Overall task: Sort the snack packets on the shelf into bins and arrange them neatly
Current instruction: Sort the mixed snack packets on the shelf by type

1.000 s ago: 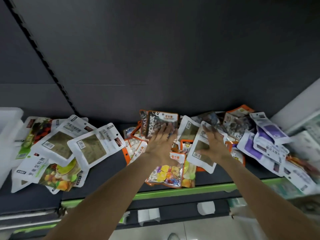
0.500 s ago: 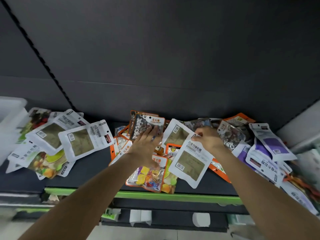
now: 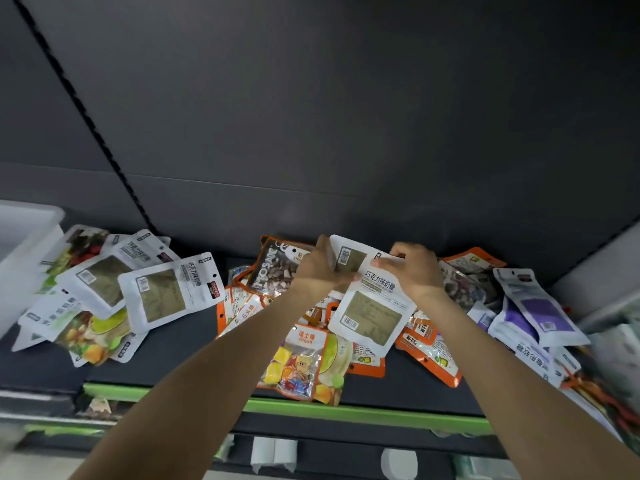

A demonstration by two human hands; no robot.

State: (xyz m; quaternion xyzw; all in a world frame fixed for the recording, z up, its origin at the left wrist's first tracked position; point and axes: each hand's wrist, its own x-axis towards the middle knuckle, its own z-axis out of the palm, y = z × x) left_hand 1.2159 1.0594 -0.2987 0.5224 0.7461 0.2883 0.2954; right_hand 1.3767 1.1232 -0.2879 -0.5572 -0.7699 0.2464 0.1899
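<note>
Snack packets lie jumbled on the dark shelf (image 3: 180, 344). At the centre my right hand (image 3: 417, 271) pinches the top of a white packet with a brown window (image 3: 372, 315), lifted and hanging over the pile. My left hand (image 3: 317, 268) grips the left edge of a second white packet (image 3: 349, 258) just behind it. More white packets (image 3: 162, 292) are grouped at the left beside a white bin (image 3: 27, 237). Under my hands sit a dark stone-candy packet (image 3: 273, 268), orange packets (image 3: 429, 355) and a colourful sugar packet (image 3: 298, 362).
Purple-and-white packets (image 3: 533, 313) pile up at the right, spilling past the shelf end. Fruit-print packets (image 3: 90, 337) lie under the left group. The shelf's green front edge (image 3: 363, 412) runs below my forearms. A dark back panel rises behind.
My right hand has lifted the white packet up from the pile. My left hand has left the dark packet and taken hold of a second white packet.
</note>
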